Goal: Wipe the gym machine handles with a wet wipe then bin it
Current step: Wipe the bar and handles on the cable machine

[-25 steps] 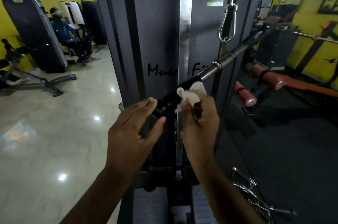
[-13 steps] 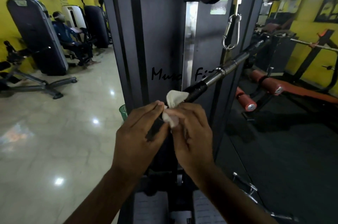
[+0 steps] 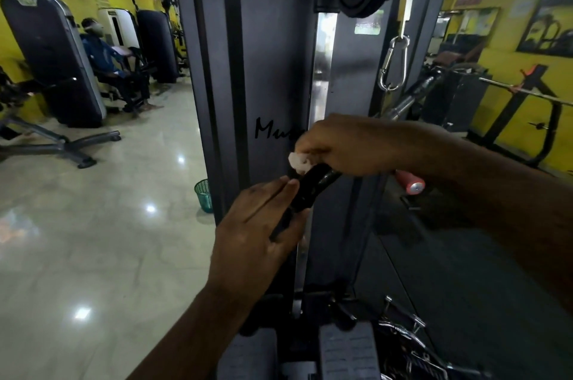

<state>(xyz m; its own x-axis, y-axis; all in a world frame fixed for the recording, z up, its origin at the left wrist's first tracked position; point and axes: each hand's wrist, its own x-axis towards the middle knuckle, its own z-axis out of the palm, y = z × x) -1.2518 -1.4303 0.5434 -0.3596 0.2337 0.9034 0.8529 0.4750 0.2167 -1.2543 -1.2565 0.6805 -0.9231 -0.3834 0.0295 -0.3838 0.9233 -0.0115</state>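
A pull-down bar hangs slanted in front of the grey machine column (image 3: pixel 273 76). Its black handle grip (image 3: pixel 313 186) points down-left and its chrome shaft (image 3: pixel 403 107) runs up-right. My right hand (image 3: pixel 350 147) lies over the top of the grip, with its fingers curled round a crumpled white wet wipe (image 3: pixel 297 161) and pressing it against the grip. My left hand (image 3: pixel 257 224) holds the grip's lower end between nearly straight fingers and thumb. A green mesh bin (image 3: pixel 204 195) stands on the floor left of the column.
A steel carabiner (image 3: pixel 393 63) hangs from the cable above the bar. Chrome attachments (image 3: pixel 409 345) lie at the machine's foot. A seated person (image 3: pixel 105 63) uses a machine at far left. Benches with red pads (image 3: pixel 410 184) and a barbell rack (image 3: pixel 527 97) stand to the right. Glossy tiled floor (image 3: pixel 93 240) spreads left.
My right hand has turned over the top of the bar, carrying the wipe to the grip's upper left side. My left hand has slid down to the grip's end.
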